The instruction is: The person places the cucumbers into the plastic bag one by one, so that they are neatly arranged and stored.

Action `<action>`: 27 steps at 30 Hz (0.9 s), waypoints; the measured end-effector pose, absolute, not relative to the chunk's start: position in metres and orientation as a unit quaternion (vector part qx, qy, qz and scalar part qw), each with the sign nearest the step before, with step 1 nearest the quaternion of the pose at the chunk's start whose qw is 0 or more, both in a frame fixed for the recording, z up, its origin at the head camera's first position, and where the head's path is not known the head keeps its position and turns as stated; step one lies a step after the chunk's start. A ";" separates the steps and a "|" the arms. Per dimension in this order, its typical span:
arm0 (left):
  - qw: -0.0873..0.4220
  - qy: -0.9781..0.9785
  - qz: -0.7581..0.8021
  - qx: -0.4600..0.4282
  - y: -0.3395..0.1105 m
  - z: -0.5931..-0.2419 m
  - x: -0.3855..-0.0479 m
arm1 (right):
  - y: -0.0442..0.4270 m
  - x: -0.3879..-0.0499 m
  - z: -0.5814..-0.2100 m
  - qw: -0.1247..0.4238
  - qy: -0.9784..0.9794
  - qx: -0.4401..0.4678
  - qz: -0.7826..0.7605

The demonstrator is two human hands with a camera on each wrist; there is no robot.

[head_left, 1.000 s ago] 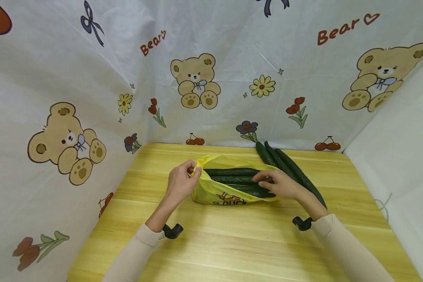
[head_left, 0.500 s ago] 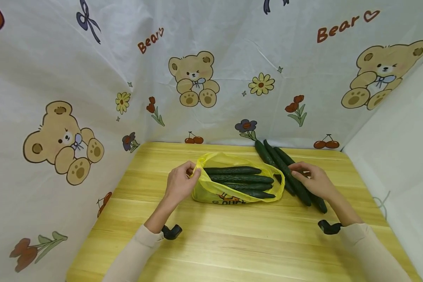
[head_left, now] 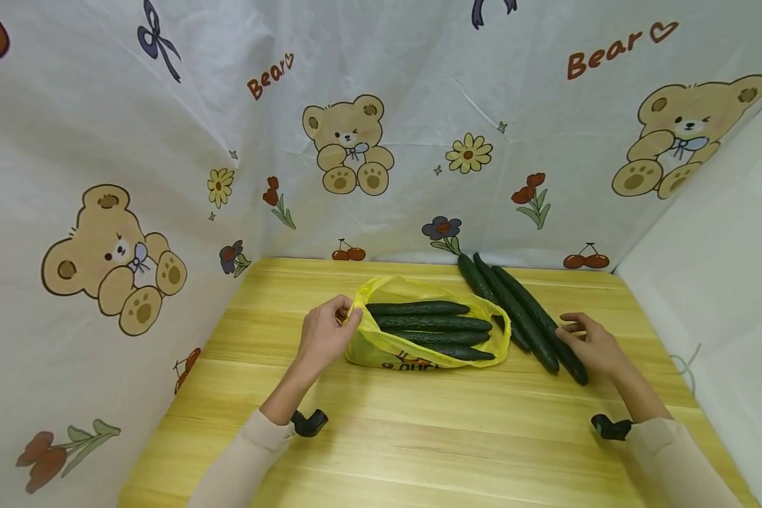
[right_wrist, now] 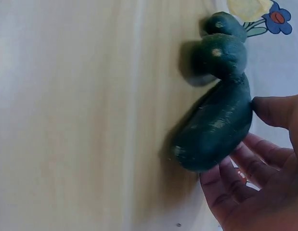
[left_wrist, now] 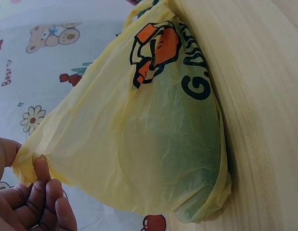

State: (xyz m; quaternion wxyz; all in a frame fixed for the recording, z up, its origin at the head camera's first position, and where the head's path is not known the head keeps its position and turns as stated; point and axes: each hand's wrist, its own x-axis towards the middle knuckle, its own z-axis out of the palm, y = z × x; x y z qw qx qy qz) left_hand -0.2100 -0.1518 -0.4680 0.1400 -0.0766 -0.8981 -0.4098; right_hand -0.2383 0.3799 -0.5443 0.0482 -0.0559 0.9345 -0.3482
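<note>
A yellow plastic bag [head_left: 381,353] lies on its side with its mouth to the right, holding several dark green cucumbers [head_left: 438,323]. My left hand [head_left: 324,330] pinches the bag's rim at its left end; in the left wrist view the thumb and fingers [left_wrist: 42,168] grip the yellow film [left_wrist: 105,144]. Right of the bag lie three loose cucumbers [head_left: 521,310], side by side and slanting. At the rightmost one, my right hand [head_left: 593,346] has its thumb and fingers around the near part; the right wrist view has the thumb touching that cucumber [right_wrist: 213,132], fingers on its far side.
The light wooden table [head_left: 419,437] meets a white sheet [head_left: 419,70] printed with bears and flowers at the back and left. A plain white wall [head_left: 736,226] stands on the right, with a thin pale green cord [head_left: 687,367] beside it.
My right hand has moved from the bag's mouth out to the right, past the other loose cucumbers to the rightmost one. My left hand keeps its hold on the bag's rim.
</note>
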 end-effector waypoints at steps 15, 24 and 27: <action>0.138 -0.896 -0.417 -0.072 -0.152 -0.472 -0.209 | 0.373 -0.241 -0.554 0.036 0.943 -0.044 -0.328; 0.133 -0.899 -0.412 -0.071 -0.153 -0.474 -0.209 | 0.372 -0.243 -0.555 0.010 0.945 -0.030 -0.325; 0.134 -0.899 -0.411 -0.070 -0.153 -0.474 -0.209 | 0.371 -0.243 -0.551 -0.006 0.947 -0.025 -0.321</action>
